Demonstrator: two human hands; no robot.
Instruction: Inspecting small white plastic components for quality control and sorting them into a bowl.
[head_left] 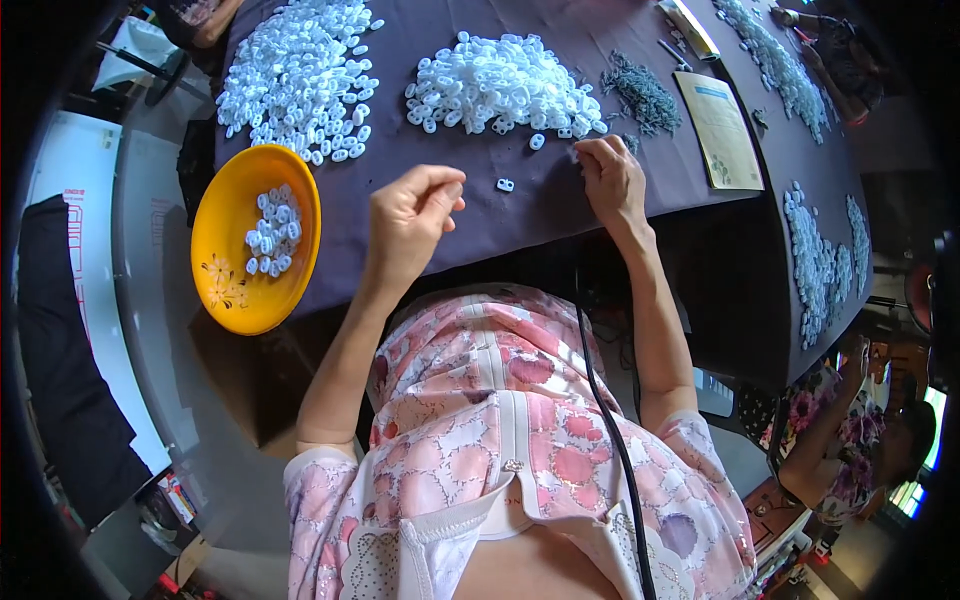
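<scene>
My left hand [415, 208] hovers over the dark cloth, its thumb and forefinger pinched together; anything between them is too small to make out. My right hand [614, 180] is bent with its fingertips down by the edge of a pile of small grey pieces [645, 95], and its fingers are pressed together. What they hold, if anything, is hidden. Between the hands lies a single small white part with two holes [506, 185]. Another white part [537, 142] sits in front of a heap of white oval two-holed parts [500, 85].
A yellow bowl [210, 240] holding several white parts stands by the table's left edge. A larger white heap [295, 70] spreads behind it. A brown paper sheet [722, 130] lies to the right. More white parts [815, 260] cover the right side, where other people sit.
</scene>
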